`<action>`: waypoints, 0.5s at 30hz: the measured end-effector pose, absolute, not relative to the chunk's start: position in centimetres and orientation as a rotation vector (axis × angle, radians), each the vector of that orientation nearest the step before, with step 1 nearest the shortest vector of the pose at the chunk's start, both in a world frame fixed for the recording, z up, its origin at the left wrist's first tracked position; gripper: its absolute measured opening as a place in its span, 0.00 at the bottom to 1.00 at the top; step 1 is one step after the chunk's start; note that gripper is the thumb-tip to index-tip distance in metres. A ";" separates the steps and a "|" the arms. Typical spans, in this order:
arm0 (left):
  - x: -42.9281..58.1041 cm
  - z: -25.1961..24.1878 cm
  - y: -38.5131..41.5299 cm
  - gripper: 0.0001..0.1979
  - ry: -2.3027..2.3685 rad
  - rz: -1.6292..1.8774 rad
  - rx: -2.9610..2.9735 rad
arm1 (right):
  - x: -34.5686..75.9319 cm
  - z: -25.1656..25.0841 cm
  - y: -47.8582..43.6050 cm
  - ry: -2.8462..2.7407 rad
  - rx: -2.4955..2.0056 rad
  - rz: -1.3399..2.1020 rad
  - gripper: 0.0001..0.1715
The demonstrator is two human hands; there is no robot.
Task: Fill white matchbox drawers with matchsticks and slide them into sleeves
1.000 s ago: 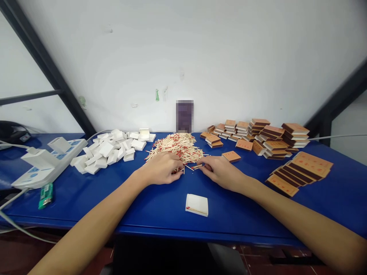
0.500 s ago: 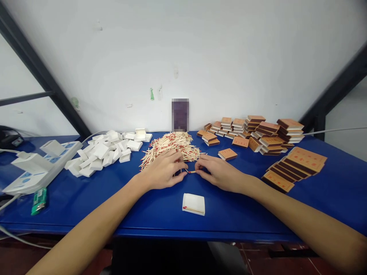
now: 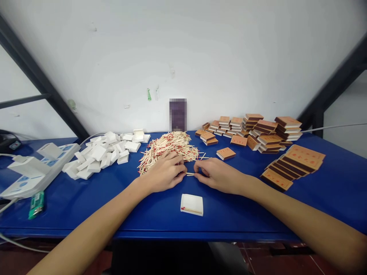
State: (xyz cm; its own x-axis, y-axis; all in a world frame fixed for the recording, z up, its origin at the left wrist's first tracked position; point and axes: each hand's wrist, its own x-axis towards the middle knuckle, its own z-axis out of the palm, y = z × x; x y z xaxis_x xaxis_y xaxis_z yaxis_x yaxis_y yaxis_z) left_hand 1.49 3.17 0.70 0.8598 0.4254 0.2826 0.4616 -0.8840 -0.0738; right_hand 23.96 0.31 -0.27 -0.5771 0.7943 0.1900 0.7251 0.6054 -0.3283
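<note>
From my end I see a small bundle of matches (image 3: 190, 174) just beyond the white matchbox tray (image 3: 195, 200), bridging the two hands. The left hand (image 3: 164, 172) pinches one end between thumb and fingertip; the right hand (image 3: 220, 173) has the other end in a similarly narrow pinch. I can't count the sticks they hold.

I judge these almost weightless, dry and stiff, easily snapped if bent and apt to roll out of a loose grip. I'd take them lightly by the bare wood, clear of the heads. The tray looks like thin card, so I'd handle it by its side walls without squeezing. A few red-tipped sticks (image 3: 191, 210) lie along its near side, heads to the left.

Under the tray, the blue tabletop (image 3: 160, 221) is smooth and glossy; I'd expect loose sticks to slide. Beyond the tray, past the hands, spreads a match heap (image 3: 172, 143). Well left of it are piled empty trays (image 3: 99, 152), a power strip (image 3: 31, 187) and what looks like a green lighter (image 3: 36, 204). To its right, orange matchboxes (image 3: 305, 156) sit in stacks and a leaning row. Far behind it rises a pale wall (image 3: 200, 57).
</note>
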 end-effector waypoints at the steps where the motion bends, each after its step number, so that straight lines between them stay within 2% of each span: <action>1: 1.4 0.7 3.2 0.10 -0.710 -0.388 -2.894 | 24.0 -0.1 0.3 -2.521 -1.230 0.320 0.06; 10: 1.2 0.7 3.3 0.10 -0.761 -0.384 -2.882 | 24.2 -0.3 0.2 -2.502 -1.331 0.258 0.08; 15: 1.4 0.5 3.4 0.09 -0.761 -0.376 -2.863 | 23.7 0.2 -0.5 -2.507 -1.333 0.314 0.18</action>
State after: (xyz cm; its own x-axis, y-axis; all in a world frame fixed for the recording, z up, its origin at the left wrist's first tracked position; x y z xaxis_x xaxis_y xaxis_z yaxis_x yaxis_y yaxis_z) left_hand 1.39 3.35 0.48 0.8393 0.4663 0.2795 0.5053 -0.8588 -0.0844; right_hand 23.75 -0.45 0.20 -0.5333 0.8332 0.1461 0.7715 0.5499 -0.3200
